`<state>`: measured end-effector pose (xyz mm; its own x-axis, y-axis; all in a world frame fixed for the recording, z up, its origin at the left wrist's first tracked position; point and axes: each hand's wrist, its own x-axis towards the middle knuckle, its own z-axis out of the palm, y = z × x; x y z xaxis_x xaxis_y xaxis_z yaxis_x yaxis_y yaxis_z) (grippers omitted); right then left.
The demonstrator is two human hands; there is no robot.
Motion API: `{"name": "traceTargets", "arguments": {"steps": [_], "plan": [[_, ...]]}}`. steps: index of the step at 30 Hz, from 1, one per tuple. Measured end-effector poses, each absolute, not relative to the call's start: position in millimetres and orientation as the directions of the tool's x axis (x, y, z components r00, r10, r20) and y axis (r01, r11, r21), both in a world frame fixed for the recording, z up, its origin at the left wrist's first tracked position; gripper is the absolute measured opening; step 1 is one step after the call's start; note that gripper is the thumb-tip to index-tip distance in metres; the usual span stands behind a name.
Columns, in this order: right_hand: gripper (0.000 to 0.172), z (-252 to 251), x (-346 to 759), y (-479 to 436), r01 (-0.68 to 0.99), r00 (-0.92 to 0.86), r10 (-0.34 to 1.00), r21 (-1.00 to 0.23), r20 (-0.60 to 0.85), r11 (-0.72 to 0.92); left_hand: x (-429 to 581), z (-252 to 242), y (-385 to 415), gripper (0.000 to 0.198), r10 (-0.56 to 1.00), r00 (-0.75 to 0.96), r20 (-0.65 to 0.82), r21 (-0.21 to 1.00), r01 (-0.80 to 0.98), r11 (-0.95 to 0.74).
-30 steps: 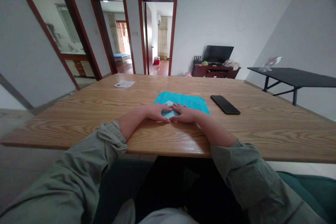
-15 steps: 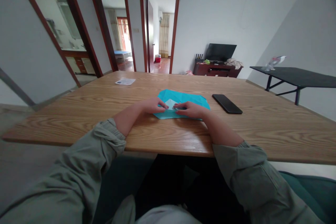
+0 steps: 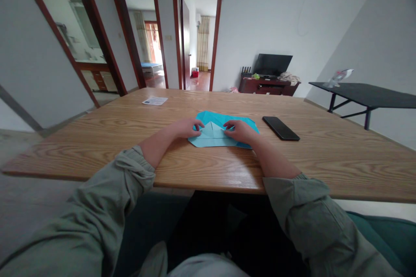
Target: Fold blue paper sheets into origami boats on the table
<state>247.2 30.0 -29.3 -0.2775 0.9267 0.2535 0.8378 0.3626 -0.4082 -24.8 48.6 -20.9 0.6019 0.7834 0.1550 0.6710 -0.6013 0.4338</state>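
Note:
A sheet of blue paper (image 3: 214,142) lies partly folded on the wooden table in front of me. Its lighter side faces up along the near edge, with a small pointed fold in the middle; the far part is brighter blue with creases. My left hand (image 3: 189,128) grips the paper at the left of the fold, thumb and fingers curled on it. On the right side, my right hand (image 3: 239,131) has its thumb and bent fingers on the paper too, covering part of it. Bare paper shows between the two hands.
A black phone (image 3: 281,128) lies right of the paper. Farther off to the left is a printed white card (image 3: 155,101) on the wooden table (image 3: 130,125). Beyond stand a black folding table (image 3: 373,93) and a television (image 3: 273,65) on a cabinet.
My hands have moved apart from the middle of the paper, left hand leftward and right hand rightward. The pointed fold and near strip now show between them.

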Motion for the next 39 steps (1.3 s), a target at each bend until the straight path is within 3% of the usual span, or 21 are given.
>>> {"name": "traceTargets", "arguments": {"steps": [7,19,30,35,39], "plan": [[0.037,-36.3,253.7,37.2,0.896,-0.274,0.94,-0.303,0.202,0.326,-30.3,-15.6,48.9,0.063,0.855,0.518,0.025,0.4,0.778,-0.484],[0.048,-27.0,251.2,31.0,0.928,-0.276,0.953,-0.223,0.122,0.298,-35.4,-14.3,54.9,0.05,0.855,0.517,-0.044,0.336,0.813,-0.475],[0.054,-21.4,249.9,25.1,0.947,-0.239,0.954,-0.175,0.178,0.27,-31.9,-6.2,45.7,0.032,0.827,0.558,0.068,0.212,0.802,-0.558],[0.047,-15.0,246.8,19.3,0.953,-0.229,0.934,-0.134,0.275,0.273,-31.7,-4.1,44.6,0.031,0.835,0.526,0.16,0.168,0.819,-0.548],[0.042,-11.1,243.8,15.1,0.954,-0.223,0.945,-0.146,0.239,0.262,-30.3,-2.1,41.9,0.031,0.847,0.504,0.167,0.156,0.835,-0.528]]}}
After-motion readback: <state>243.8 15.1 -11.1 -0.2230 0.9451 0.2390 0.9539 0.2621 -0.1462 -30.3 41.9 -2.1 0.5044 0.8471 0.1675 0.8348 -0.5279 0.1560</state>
